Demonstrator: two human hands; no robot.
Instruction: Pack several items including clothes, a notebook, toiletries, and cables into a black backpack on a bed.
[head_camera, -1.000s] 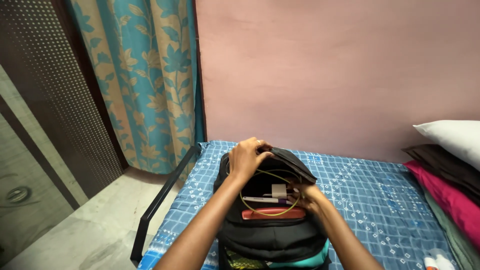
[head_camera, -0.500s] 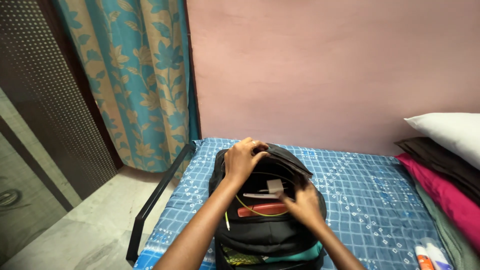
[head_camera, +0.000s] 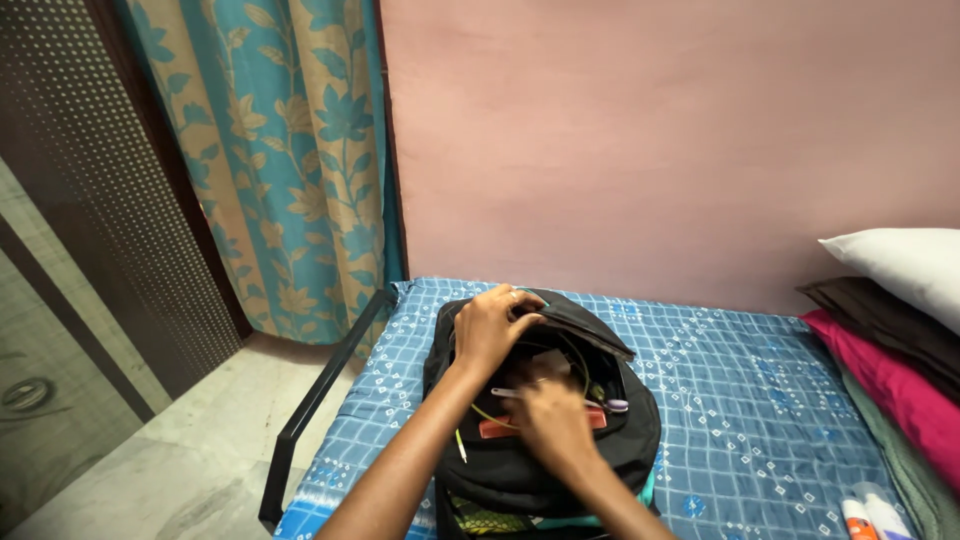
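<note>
The left hand (head_camera: 490, 325) grips the flap of the black backpack (head_camera: 545, 465) on the bed (head_camera: 740, 400); the right hand (head_camera: 553, 425) reaches inside, grip hidden.

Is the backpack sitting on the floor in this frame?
No, the black backpack stands on the blue patterned bedsheet, with the left hand holding its open top and the right hand in the opening.

1. Left hand (head_camera: 490, 325): raised ahead of the body, palm down, fingers (head_camera: 524, 300) curled in a closed grip, wrist slightly bent.
2. Left forearm: extends diagonally from lower centre up to the hand.
3. Right hand (head_camera: 548, 415): lower and nearer, back of hand up, fingers pointing forward and down, fingertips hidden.
</note>
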